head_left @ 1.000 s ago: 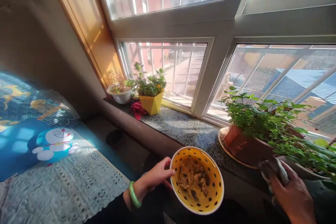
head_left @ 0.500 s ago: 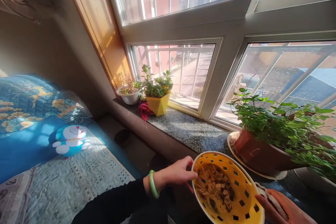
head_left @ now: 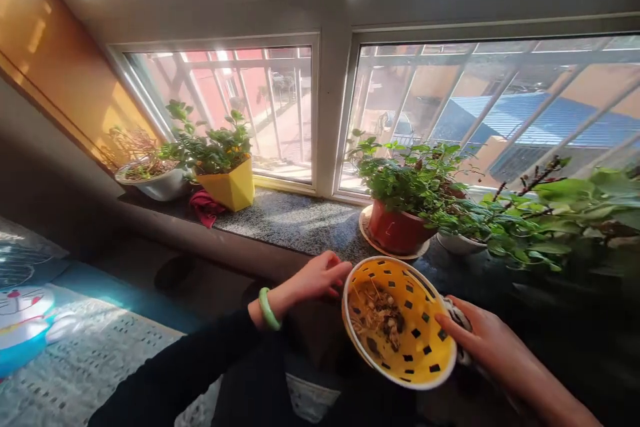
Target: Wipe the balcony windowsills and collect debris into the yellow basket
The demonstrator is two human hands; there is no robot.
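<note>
A speckled stone windowsill (head_left: 295, 221) runs under the barred window (head_left: 280, 107). At its left end stands a white pot (head_left: 153, 181) with dry reddish twigs, and just beside it a yellow angular pot (head_left: 229, 188) of leafy green plants. A red cloth (head_left: 204, 205) lies crumpled against the yellow pot's left side. Further right, a terracotta pot (head_left: 397, 232) with a bushy green plant sits on a saucer (head_left: 370, 241), with a white pot (head_left: 457, 243) next to it. Below, at the left, lies a blue cartoon pillow (head_left: 20, 320) on a patterned bedspread (head_left: 85, 360).
</note>
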